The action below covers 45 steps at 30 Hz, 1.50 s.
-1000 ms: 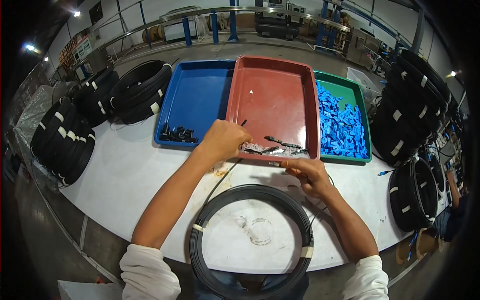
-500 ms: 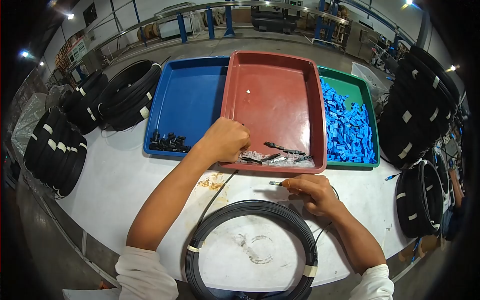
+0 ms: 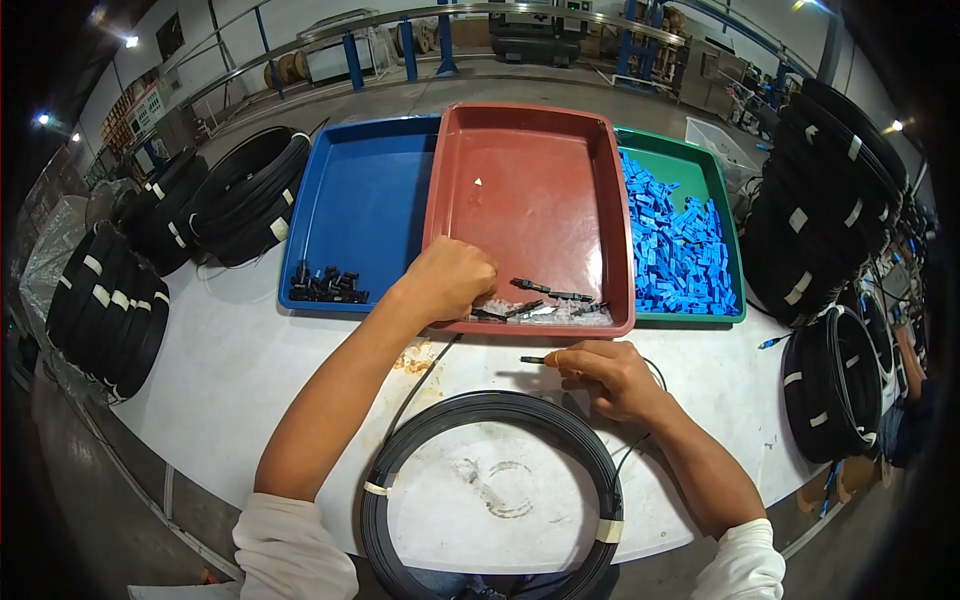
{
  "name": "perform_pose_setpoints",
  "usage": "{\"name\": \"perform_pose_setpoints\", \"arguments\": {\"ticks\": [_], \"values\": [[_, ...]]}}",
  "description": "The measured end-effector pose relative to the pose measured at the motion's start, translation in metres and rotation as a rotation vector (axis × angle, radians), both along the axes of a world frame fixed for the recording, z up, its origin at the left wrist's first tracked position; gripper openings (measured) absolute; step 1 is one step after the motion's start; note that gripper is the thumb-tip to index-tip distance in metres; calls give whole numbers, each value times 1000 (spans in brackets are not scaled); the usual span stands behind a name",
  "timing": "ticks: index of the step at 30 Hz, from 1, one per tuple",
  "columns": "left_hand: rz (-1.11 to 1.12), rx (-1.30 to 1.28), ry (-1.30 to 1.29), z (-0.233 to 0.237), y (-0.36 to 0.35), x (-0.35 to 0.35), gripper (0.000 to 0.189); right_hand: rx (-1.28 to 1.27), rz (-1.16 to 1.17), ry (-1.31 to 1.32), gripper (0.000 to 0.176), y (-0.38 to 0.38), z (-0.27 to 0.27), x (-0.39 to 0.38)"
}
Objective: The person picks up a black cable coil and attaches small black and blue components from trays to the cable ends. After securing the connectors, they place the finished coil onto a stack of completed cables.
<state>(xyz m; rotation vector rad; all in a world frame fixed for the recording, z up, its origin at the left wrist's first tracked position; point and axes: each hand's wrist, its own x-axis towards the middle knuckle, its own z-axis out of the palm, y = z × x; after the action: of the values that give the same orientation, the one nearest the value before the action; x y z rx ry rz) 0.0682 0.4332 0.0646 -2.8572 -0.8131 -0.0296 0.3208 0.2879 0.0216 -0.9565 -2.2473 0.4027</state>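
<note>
My left hand (image 3: 452,280) reaches into the near left part of the red tray (image 3: 530,200), its fingers bent down beside small clear pieces (image 3: 540,314) and dark connector parts (image 3: 568,296). What those fingers hold, if anything, is hidden. Above the table in front of the tray, my right hand (image 3: 612,378) pinches a small dark connector (image 3: 533,360) that points left, on a thin black cable. Below both hands lies a coil of black cable (image 3: 490,408) with pale tape bands.
Beside the red tray are a blue tray (image 3: 370,180) with black parts (image 3: 328,284) and a green tray (image 3: 680,165) full of blue connectors (image 3: 680,245). Cable coils stand left (image 3: 112,310) and right (image 3: 835,385). A person's arm (image 3: 910,360) shows at far right.
The whole view has shifted slightly, so trays and coil appear further left. The connector in my right hand has turned and looks darker. My left hand remains in the red tray.
</note>
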Motion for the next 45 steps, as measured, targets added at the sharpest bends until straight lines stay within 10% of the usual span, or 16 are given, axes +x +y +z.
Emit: {"name": "perform_pose_setpoints", "arguments": {"ticks": [13, 25, 45], "values": [[-36, -20, -174, 5, -5, -10, 11, 20, -9, -44, 61, 1, -4, 2], [-32, -587, -1167, 2, -114, -24, 10, 187, -21, 170, 55, -15, 20, -9], [-241, -479, -1225, -9, -147, -33, 11, 148, 23, 221, 55, -50, 36, -30]]}}
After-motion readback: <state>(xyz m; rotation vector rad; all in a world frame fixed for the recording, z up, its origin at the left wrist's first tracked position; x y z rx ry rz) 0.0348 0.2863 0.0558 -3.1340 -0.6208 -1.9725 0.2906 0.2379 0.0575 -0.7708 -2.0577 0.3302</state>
